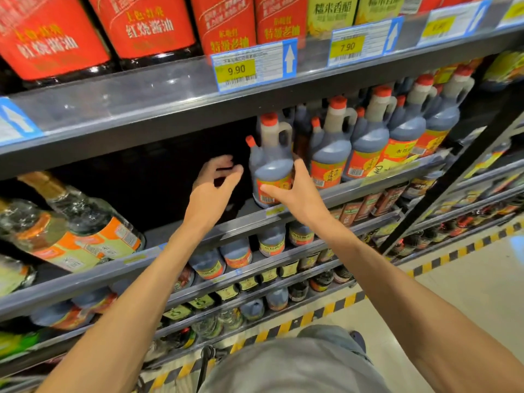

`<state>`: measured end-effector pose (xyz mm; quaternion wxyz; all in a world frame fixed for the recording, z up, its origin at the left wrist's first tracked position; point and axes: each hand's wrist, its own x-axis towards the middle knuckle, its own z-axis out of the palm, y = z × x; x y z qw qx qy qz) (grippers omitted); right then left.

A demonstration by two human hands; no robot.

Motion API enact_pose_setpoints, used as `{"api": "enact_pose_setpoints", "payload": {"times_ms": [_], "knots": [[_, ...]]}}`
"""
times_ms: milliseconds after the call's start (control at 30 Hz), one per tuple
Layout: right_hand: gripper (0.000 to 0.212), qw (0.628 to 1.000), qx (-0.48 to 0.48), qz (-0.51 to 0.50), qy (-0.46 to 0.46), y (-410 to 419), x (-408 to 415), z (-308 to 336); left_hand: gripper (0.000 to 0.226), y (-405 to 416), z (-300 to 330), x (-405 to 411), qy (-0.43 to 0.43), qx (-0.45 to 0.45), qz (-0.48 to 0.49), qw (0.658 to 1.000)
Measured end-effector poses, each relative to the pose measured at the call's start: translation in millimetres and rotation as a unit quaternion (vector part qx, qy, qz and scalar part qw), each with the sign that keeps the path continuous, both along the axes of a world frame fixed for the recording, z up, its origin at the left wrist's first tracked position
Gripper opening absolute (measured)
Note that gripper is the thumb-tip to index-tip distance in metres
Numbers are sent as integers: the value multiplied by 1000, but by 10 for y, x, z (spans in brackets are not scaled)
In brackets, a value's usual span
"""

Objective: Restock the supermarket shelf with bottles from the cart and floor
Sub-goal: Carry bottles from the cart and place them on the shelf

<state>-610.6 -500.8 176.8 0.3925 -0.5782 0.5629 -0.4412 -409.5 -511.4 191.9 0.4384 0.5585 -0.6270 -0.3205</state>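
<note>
1. Both forearms stretch up from below toward the middle shelf (354, 191).
2. Left hand (214, 188) hovers by the dark gap, fingers loosely curled, holding nothing.
3. Right hand (297, 191) grips the dark handled bottle (270, 163), thumb across its label.
4. That bottle stands upright at the shelf's front edge, matching bottles (368, 137) ranked beside it.

You are in a supermarket aisle, facing a grey metal shelf rack (181, 89) stocked tier upon tier. Price tags (236, 70) reading 9.90 and 7.90 sit clipped to the rack's front rail. Above that rail: red-labelled sauce bottles (153, 26). Below it: rows of identical dark jugs with red caps (368, 137). At the rack's foot, yellow-black hazard tape (326, 310) on pale floor.
</note>
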Motion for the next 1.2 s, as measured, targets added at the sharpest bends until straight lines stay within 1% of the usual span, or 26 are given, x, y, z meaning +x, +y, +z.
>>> {"api": "enact_pose_setpoints", "payload": {"times_ms": [100,133,200,267,367,433,600,767,900,933,967,1000,1067,1100,1133,1200], "knots": [[60,999,5,25,-27,149,-31,-11,67,76,71,-154,-63,13,-70,995],[62,999,7,30,-33,229,-42,-26,76,76,66,-216,-75,18,-86,993],[71,1000,-1,13,-24,391,-98,-93,87,43,29,-327,-85,14,-90,992],[66,1000,-14,-26,-5,502,-222,-176,92,-6,-4,-417,-100,1,-74,992],[47,996,-18,-83,-18,582,-448,-216,96,-74,-43,-517,-119,0,-71,990],[41,994,-17,-108,-26,592,-576,-217,95,-111,-59,-593,-126,0,-72,989],[41,991,-9,-130,-40,574,-722,-221,99,-129,-84,-802,-126,-14,-50,991],[45,992,-8,-126,-23,549,-762,-231,95,-119,-120,-842,-125,-23,-24,992],[51,993,-25,-98,66,579,-787,-206,90,-97,-105,-879,-134,-28,-9,991],[55,990,-33,-86,104,590,-796,-195,90,-94,-99,-878,-136,-28,-9,990],[58,984,-45,-70,160,599,-809,-185,91,-98,-103,-873,-136,-29,-10,990],[61,968,-64,-52,237,607,-826,-180,92,-92,-92,-871,-137,-29,-11,990],[65,915,-107,-9,389,613,-863,-189,94,-93,-81,-867,-138,-28,-15,990],[67,893,-119,11,435,620,-879,-202,94,-97,-83,-868,-137,-29,-16,990],[68,877,-126,26,463,629,-890,-219,94,-98,-83,-869,-139,-29,-16,990],[70,860,-134,42,491,667,-908,-239,93,-90,-88,-871,-143,-23,-15,989]]}}
